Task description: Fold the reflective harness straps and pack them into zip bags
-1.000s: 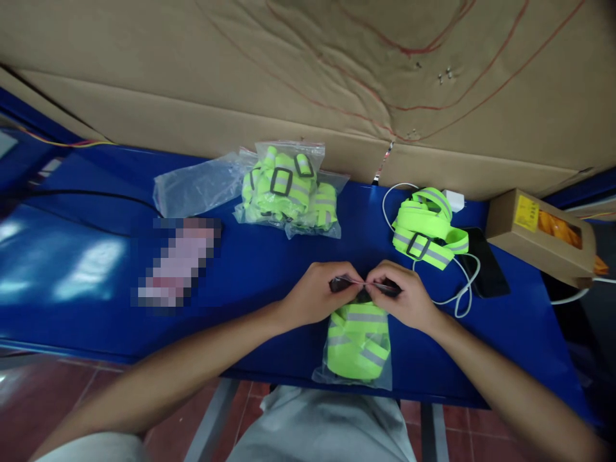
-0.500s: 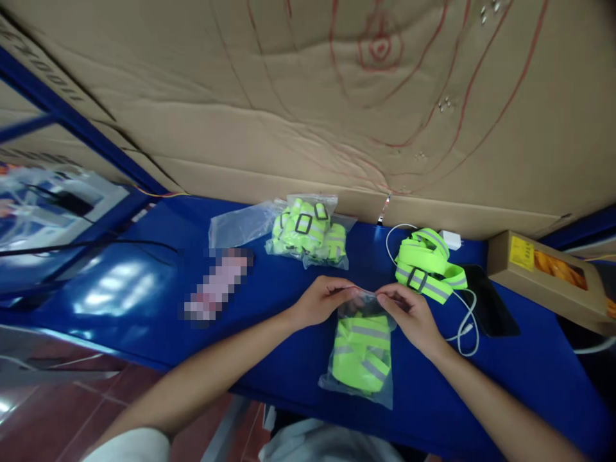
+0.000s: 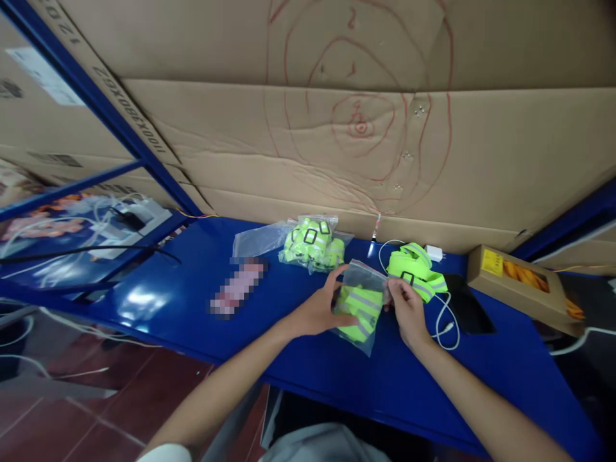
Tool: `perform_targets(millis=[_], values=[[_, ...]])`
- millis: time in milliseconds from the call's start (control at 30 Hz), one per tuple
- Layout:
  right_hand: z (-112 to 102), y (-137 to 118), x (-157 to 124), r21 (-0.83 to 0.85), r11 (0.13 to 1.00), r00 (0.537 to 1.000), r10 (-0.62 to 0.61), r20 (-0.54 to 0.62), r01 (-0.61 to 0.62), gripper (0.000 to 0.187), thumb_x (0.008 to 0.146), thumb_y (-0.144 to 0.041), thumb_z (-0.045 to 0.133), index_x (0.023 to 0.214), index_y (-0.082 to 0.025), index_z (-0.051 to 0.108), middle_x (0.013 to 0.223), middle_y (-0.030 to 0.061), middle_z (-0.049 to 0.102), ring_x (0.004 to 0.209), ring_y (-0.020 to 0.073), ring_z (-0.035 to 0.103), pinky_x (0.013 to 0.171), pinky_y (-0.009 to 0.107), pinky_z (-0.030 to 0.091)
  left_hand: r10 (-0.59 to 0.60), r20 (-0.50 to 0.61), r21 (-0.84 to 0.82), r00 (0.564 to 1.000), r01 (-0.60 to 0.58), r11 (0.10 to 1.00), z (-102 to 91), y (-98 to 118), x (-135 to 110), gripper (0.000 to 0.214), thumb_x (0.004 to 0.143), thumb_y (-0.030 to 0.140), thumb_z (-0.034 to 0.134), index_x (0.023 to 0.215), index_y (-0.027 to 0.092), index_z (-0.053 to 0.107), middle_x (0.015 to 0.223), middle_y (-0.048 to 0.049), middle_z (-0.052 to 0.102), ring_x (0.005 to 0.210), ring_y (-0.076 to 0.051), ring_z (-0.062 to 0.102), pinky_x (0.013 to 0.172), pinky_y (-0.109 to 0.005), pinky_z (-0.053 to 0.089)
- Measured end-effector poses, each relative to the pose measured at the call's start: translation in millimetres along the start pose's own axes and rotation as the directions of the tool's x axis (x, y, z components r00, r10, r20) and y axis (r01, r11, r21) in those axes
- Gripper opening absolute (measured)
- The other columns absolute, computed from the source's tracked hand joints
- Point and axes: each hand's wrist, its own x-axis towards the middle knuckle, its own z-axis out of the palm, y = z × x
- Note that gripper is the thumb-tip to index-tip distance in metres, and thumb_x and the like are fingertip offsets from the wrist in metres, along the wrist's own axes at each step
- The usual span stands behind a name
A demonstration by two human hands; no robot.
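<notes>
A clear zip bag (image 3: 368, 276) with a folded neon-yellow reflective strap (image 3: 363, 307) inside is held up over the blue table, slightly tilted. My left hand (image 3: 320, 308) grips its left side, thumb across the front and fingers behind, partly hidden. At the bag's upper right corner, my right hand (image 3: 405, 310) pinches the edge near the zip strip. Just behind my right hand lies a loose reflective strap (image 3: 409, 262) with a black buckle. Farther back, left of the bag, sit several bagged reflective straps (image 3: 312, 242) in a pile.
An empty clear bag (image 3: 257, 240) and a blurred pink item (image 3: 238, 289) lie to the left. A dark flat device (image 3: 469, 308), white cable (image 3: 456, 337), white charger (image 3: 434, 253) and cardboard box (image 3: 517, 282) are at right. A cardboard wall (image 3: 231, 128) stands behind the blue table (image 3: 178, 289).
My left hand has moved from the bag's top edge to its left side. My right hand now pinches the upper right corner. The bag is raised and turned; the camera view has shifted upward.
</notes>
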Motion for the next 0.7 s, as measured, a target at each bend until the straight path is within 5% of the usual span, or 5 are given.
perform_targets(millis=[200, 333, 400, 500, 700], values=[[7.4, 1.7, -2.9, -0.068, 0.993, 0.995, -0.099, 0.003, 0.099, 0.045, 0.104, -0.060, 0.040, 0.122, -0.022, 0.054, 0.101, 0.0053, 0.062, 0.071, 0.0145, 0.063, 0.060, 0.030, 0.056, 0.277, -0.282, 0.435, 0.919, -0.135, 0.890, -20.6, 41.6, 21.1, 0.094, 0.085, 0.040, 0.078, 0.160, 0.026, 0.023, 0.137, -0.0146, 0.062, 0.114, -0.030, 0.067, 0.100, -0.044, 0.052], [10.7, -0.4, -14.6, -0.225, 0.943, 0.965, -0.217, 0.145, 0.245, 0.036, 0.102, -0.048, 0.053, 0.127, -0.022, 0.056, 0.117, 0.0099, 0.059, 0.081, 0.0153, 0.063, 0.070, 0.032, 0.058, 0.364, -0.344, 0.749, 0.866, 0.018, 0.663, -36.4, 62.1, 65.1, 0.073, 0.091, 0.031, 0.068, 0.156, 0.019, 0.038, 0.160, -0.0211, 0.042, 0.144, -0.038, 0.048, 0.115, -0.053, 0.042], [10.6, -4.2, -19.7, -0.285, 0.899, 0.934, -0.271, 0.232, 0.332, 0.031, 0.101, -0.041, 0.055, 0.125, -0.022, 0.058, 0.130, 0.0126, 0.053, 0.087, 0.0160, 0.063, 0.076, 0.034, 0.058, 0.394, -0.297, 0.890, 0.870, 0.104, 0.443, -27.9, 58.6, 77.6, 0.058, 0.096, 0.020, 0.055, 0.154, 0.018, 0.045, 0.168, -0.0214, 0.030, 0.154, -0.040, 0.033, 0.121, -0.060, 0.033], [8.8, -9.5, -24.1, -0.350, 0.830, 0.882, -0.314, 0.351, 0.435, 0.026, 0.102, -0.032, 0.053, 0.125, -0.023, 0.059, 0.132, 0.0129, 0.053, 0.087, 0.0161, 0.063, 0.083, 0.037, 0.057, 0.361, -0.130, 0.976, 0.923, 0.055, 0.210, -0.9, 39.7, 82.1, 0.054, 0.097, 0.012, 0.047, 0.149, 0.021, 0.054, 0.169, -0.0182, 0.029, 0.156, -0.038, 0.030, 0.125, -0.063, 0.024], [6.0, -10.0, -24.1, -0.435, 0.716, 0.802, -0.298, 0.518, 0.547, 0.019, 0.103, -0.022, 0.048, 0.115, -0.023, 0.062, 0.118, 0.0097, 0.063, 0.096, 0.0192, 0.067, 0.085, 0.036, 0.055, 0.363, -0.136, 0.977, 0.922, 0.064, 0.204, 30.2, 26.6, 78.5, 0.047, 0.097, 0.018, 0.051, 0.143, 0.013, 0.057, 0.168, -0.0261, 0.028, 0.155, -0.044, 0.029, 0.122, -0.075, 0.015]])
